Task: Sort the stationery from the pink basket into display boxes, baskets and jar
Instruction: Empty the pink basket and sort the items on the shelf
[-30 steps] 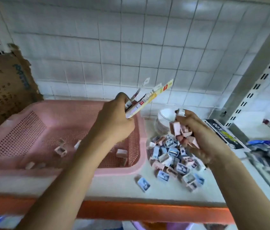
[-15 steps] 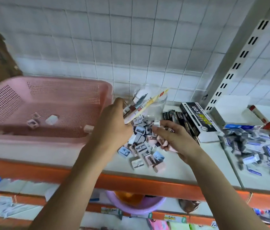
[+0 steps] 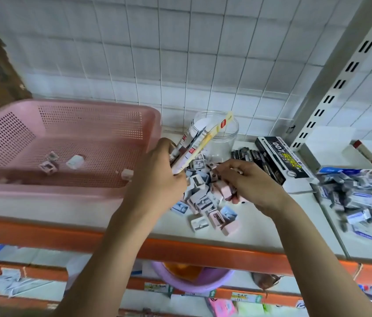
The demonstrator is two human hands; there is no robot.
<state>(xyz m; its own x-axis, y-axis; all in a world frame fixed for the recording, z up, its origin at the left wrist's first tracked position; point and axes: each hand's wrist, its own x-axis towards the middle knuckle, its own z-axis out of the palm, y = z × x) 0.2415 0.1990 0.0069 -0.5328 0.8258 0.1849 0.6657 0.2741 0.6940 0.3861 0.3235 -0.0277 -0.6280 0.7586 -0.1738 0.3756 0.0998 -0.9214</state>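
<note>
Left hand (image 3: 157,179): grips a bundle of flat packets (image 3: 201,143), tips pointing toward the clear jar (image 3: 221,138).
Right hand (image 3: 246,181): fingers curled around small pink boxes (image 3: 225,191) over the pile (image 3: 205,202).
Pink basket (image 3: 70,106): on the shelf (image 3: 271,229), a few boxes inside.

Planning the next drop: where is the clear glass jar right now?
In the head view the clear glass jar stands against the tiled wall, between the pink plastic basket and the black pen box.
</note>
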